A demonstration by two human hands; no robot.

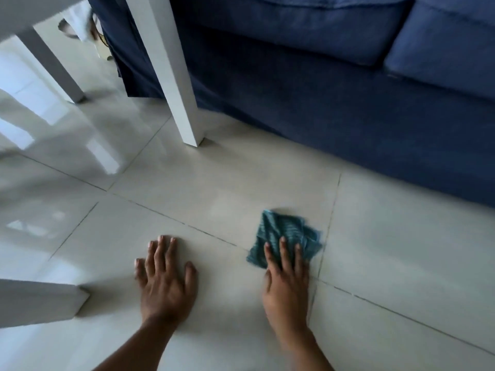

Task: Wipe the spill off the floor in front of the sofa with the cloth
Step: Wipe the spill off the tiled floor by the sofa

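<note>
The right hand (288, 285) pressed flat, fingers spread, on the teal cloth (285, 236); the left hand (166, 279) lay splayed on the tiled floor (401, 250), gripping nothing.

Soft daylight, glare on floor (101, 156) left; slight motion blur.

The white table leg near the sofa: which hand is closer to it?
Left. The left hand lies flat on the tile below the white table leg; the right hand, pressing the cloth, lies farther to the right.
</note>
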